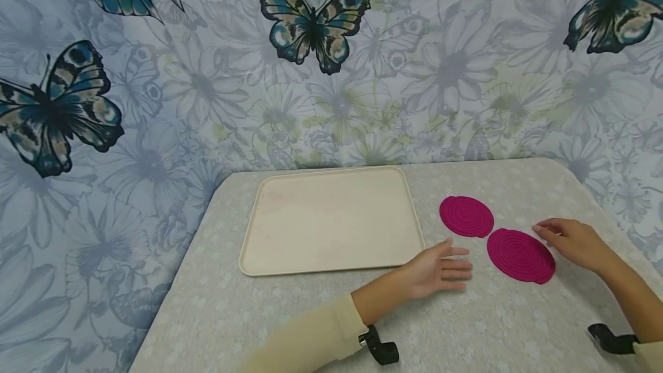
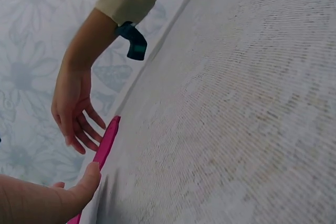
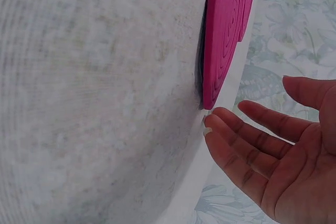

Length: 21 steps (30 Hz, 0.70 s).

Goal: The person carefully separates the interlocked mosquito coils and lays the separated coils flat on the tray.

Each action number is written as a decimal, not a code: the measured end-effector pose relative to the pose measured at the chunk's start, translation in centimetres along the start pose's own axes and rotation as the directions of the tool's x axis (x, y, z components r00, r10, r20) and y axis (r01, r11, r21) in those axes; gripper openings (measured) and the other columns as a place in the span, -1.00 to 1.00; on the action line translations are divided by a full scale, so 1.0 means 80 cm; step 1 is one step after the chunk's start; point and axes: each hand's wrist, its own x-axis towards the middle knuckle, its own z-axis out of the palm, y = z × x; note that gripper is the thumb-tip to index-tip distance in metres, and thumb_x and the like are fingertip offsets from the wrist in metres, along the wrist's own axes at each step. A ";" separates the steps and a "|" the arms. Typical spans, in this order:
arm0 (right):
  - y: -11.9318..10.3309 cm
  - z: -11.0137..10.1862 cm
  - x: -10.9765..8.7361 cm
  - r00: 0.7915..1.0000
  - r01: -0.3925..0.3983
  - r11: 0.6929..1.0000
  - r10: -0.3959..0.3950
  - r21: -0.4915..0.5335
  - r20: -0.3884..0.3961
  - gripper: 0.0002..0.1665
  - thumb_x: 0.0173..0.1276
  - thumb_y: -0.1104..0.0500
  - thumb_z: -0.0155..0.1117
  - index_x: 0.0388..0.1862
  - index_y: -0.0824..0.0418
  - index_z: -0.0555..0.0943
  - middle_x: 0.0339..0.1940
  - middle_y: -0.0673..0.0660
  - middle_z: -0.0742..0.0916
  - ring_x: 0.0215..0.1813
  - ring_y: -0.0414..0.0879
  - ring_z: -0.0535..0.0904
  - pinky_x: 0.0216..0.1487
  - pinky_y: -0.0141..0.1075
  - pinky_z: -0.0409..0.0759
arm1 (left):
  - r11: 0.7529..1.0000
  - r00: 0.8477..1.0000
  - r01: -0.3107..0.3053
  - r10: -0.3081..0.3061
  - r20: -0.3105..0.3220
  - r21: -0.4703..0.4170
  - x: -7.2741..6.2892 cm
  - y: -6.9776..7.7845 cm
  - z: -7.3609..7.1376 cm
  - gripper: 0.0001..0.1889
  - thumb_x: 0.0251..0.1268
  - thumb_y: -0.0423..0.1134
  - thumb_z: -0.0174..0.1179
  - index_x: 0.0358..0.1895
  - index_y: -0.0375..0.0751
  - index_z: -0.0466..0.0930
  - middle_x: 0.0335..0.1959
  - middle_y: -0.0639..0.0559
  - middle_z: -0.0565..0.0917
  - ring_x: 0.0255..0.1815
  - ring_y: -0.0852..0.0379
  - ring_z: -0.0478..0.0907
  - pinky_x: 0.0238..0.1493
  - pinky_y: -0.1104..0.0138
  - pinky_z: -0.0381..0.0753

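Two flat magenta discs with concentric rings lie on the table, one farther back [image 1: 467, 216] and one nearer [image 1: 520, 256]. They look like silicone mats or folded pieces; which, I cannot tell. My left hand [image 1: 440, 269], fingers spread and straight, hovers left of the nearer disc and holds nothing. At that disc's right edge is my right hand [image 1: 575, 240], its fingers loosely bent. In the right wrist view, the fingertips of this hand [image 3: 283, 156] come close to the disc's rim [image 3: 223, 40], with nothing gripped.
A large cream rectangular tray [image 1: 331, 223] lies on the table left of the discs, its near right corner behind my left hand. A patterned pale cloth covers the table [image 1: 207, 315]. Behind stands a wall with butterfly and flower prints [image 1: 336, 114].
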 end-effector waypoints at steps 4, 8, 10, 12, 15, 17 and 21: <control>0.003 -0.003 0.000 0.999 -0.038 0.997 0.035 0.064 0.041 -0.44 0.63 0.06 0.03 0.10 0.64 0.51 -0.22 0.31 0.75 -0.23 0.05 0.68 -0.42 -0.31 0.66 | 0.998 0.999 0.023 -0.024 -0.028 -0.050 0.017 -0.007 0.012 -0.34 0.67 0.10 -0.21 0.49 -0.42 0.26 0.41 -0.37 0.41 0.48 -0.27 0.30 0.50 -0.12 0.27; 0.006 -0.004 -0.001 0.992 -0.088 0.983 0.072 0.161 0.102 -0.44 0.66 0.10 -0.06 0.06 0.69 0.51 -0.22 0.29 0.75 -0.29 -0.09 0.66 -0.36 -0.31 0.74 | 0.988 0.996 0.046 -0.057 -0.069 -0.146 0.028 -0.008 0.026 -0.33 0.66 0.05 -0.16 0.47 -0.50 0.22 0.40 -0.39 0.40 0.51 -0.28 0.26 0.51 -0.13 0.23; 0.006 -0.006 -0.002 0.988 -0.108 0.973 0.083 0.205 0.130 -0.44 0.67 0.13 -0.10 0.07 0.71 0.49 -0.19 0.34 0.75 -0.28 -0.10 0.66 -0.31 -0.27 0.77 | 0.979 0.993 0.058 -0.077 -0.091 -0.195 0.033 -0.007 0.032 -0.32 0.65 0.04 -0.13 0.48 -0.53 0.17 0.40 -0.40 0.40 0.52 -0.29 0.23 0.52 -0.14 0.22; 0.005 -0.007 -0.002 0.984 -0.130 0.963 0.095 0.237 0.153 -0.42 0.68 0.12 -0.13 0.09 0.72 0.48 -0.15 0.40 0.74 -0.23 -0.06 0.68 -0.27 -0.23 0.78 | 0.970 0.989 0.064 -0.093 -0.113 -0.234 0.037 -0.006 0.036 -0.30 0.64 0.03 -0.10 0.48 -0.56 0.13 0.38 -0.42 0.41 0.52 -0.30 0.23 0.51 -0.15 0.22; 0.003 -0.010 -0.003 0.976 -0.162 0.949 0.114 0.272 0.186 -0.40 0.68 0.12 -0.16 0.13 0.74 0.44 -0.09 0.47 0.72 -0.14 0.05 0.70 -0.20 -0.15 0.79 | 0.960 0.985 0.060 -0.101 -0.139 -0.275 0.044 -0.006 0.039 -0.28 0.63 0.02 -0.08 0.48 -0.59 0.08 0.35 -0.47 0.42 0.51 -0.33 0.24 0.51 -0.17 0.21; 0.003 -0.011 -0.003 0.970 -0.187 0.941 0.132 0.281 0.203 -0.39 0.68 0.11 -0.17 0.15 0.74 0.42 -0.06 0.49 0.71 -0.11 0.08 0.69 -0.17 -0.13 0.79 | 0.954 0.983 0.053 -0.101 -0.150 -0.294 0.047 -0.007 0.040 -0.27 0.62 0.01 -0.07 0.48 -0.60 0.07 0.34 -0.50 0.42 0.49 -0.36 0.25 0.51 -0.19 0.21; 0.006 -0.012 -0.001 0.955 -0.237 0.926 0.168 0.294 0.244 -0.37 0.67 0.10 -0.12 0.16 0.77 0.39 -0.08 0.44 0.72 -0.12 0.03 0.68 -0.14 -0.11 0.79 | 0.946 0.983 0.050 -0.104 -0.154 -0.321 0.050 -0.006 0.040 -0.29 0.62 0.00 -0.08 0.47 -0.60 0.07 0.31 -0.54 0.42 0.48 -0.38 0.26 0.51 -0.18 0.21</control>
